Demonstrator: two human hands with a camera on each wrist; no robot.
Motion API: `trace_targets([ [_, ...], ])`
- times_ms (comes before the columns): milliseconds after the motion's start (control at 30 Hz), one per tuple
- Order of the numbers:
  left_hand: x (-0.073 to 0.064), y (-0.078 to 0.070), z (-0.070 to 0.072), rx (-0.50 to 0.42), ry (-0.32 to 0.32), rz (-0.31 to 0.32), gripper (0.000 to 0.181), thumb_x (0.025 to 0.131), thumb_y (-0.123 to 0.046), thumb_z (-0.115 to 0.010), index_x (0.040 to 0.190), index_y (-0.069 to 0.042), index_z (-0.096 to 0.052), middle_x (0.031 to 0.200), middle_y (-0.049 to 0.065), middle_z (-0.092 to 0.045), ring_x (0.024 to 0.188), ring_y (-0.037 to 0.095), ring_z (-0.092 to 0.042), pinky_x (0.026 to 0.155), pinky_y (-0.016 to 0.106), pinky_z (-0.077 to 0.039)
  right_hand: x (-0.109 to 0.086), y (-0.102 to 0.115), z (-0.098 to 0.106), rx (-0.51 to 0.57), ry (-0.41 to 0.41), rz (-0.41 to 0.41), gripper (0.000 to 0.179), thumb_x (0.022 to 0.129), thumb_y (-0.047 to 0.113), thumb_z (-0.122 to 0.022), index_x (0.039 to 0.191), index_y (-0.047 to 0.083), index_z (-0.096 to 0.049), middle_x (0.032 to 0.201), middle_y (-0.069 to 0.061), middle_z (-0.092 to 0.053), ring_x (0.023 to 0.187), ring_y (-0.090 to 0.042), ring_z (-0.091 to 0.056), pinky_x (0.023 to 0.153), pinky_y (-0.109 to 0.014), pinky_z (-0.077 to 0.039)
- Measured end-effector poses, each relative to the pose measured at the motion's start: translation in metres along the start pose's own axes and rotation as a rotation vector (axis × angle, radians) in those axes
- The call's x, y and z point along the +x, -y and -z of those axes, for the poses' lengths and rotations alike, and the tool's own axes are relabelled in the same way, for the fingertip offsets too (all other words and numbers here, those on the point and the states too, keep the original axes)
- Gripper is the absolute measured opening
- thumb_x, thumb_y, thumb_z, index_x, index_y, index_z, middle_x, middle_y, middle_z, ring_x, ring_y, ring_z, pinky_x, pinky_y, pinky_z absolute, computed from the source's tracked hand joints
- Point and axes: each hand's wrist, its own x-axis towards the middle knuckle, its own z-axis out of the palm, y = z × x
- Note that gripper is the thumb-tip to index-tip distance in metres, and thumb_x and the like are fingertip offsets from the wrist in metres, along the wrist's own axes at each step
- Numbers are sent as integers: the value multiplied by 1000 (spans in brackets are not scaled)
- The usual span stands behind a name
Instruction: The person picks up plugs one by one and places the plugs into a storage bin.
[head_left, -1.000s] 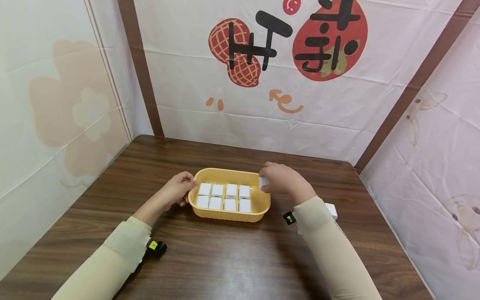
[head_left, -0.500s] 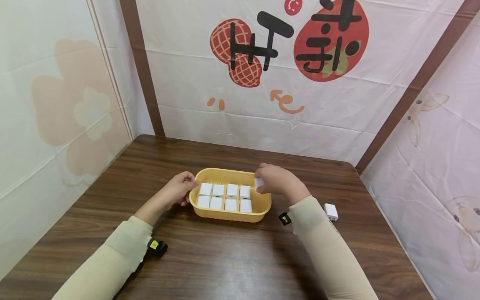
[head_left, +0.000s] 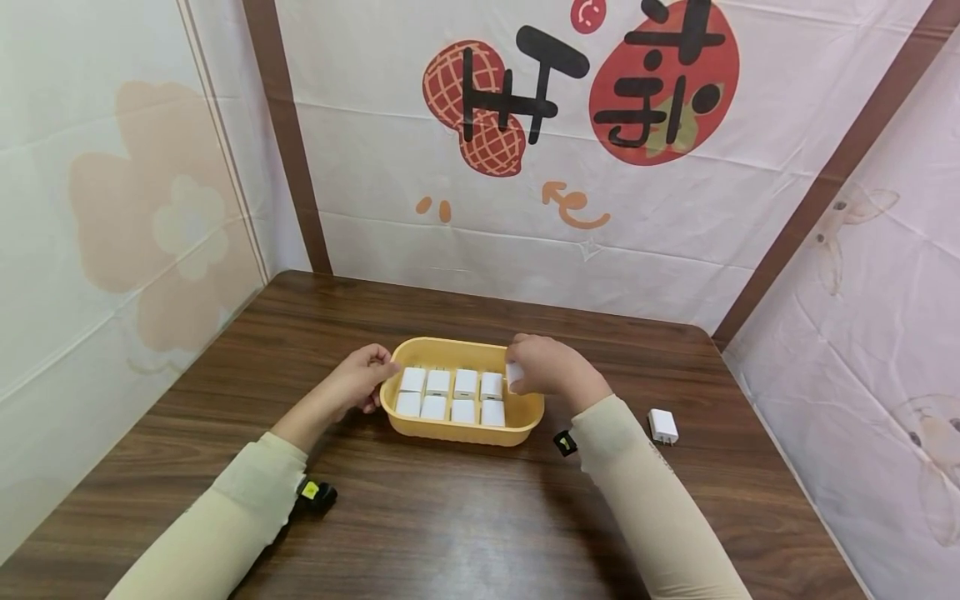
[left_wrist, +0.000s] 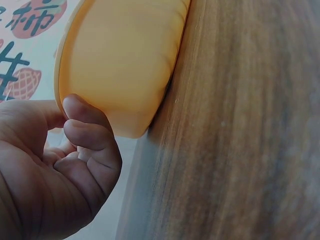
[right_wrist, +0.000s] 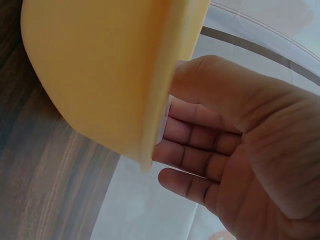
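A yellow plastic basket (head_left: pixel 457 435) stands on the table, with several white charger plugs (head_left: pixel 466 383) lined up inside in two rows. My left hand (head_left: pixel 358 379) pinches the basket's left rim between thumb and fingers, as the left wrist view also shows on the yellow wall (left_wrist: pixel 125 55). Over the basket's right end, my right hand (head_left: pixel 551 367) holds another white charger plug (head_left: pixel 514 375) between thumb and fingers. In the right wrist view the basket wall (right_wrist: pixel 95 70) hides most of that plug, and the fingertips of the right hand (right_wrist: pixel 225 135) reach behind the rim.
One more white charger plug (head_left: pixel 663 426) lies on the brown wooden table (head_left: pixel 450 517), right of the right forearm, its prongs toward the front. White printed curtains (head_left: pixel 360 233) hang behind the table and at both sides. Each wrist wears a black camera (head_left: pixel 318 497).
My right hand has moved a little left and down into the basket's right end with the charger plug. The lone plug on the table is uncovered from behind the sleeve. My left hand stays put.
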Motion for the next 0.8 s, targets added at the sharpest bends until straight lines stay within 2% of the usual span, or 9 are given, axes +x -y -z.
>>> trace_targets([
  [167,0,1,-1,1,-5,4,25,107,-26,-55,114,-4,-45,68,4,-50,52,15,-51,45,27,-44,2,4,-3,-13,17,-4,24,88,24,-80,107,12,-73,104,-2,-60,85,-18,-58,80,-37,-53],
  [433,-1,2,-1,-3,-14,15,25,107,-25,-55,114,-4,-45,69,4,-50,52,16,-51,45,27,-44,9,4,-11,-77,27,-9,20,88,27,-79,102,14,-72,96,1,-57,78,-18,-56,73,-35,-50],
  [800,1,3,1,8,-4,1,27,107,-27,-55,114,-3,-45,69,4,-50,52,16,-51,46,28,-44,10,10,-12,-148,43,-16,28,88,29,-80,109,12,-73,103,-2,-63,80,-17,-57,80,-37,-53],
])
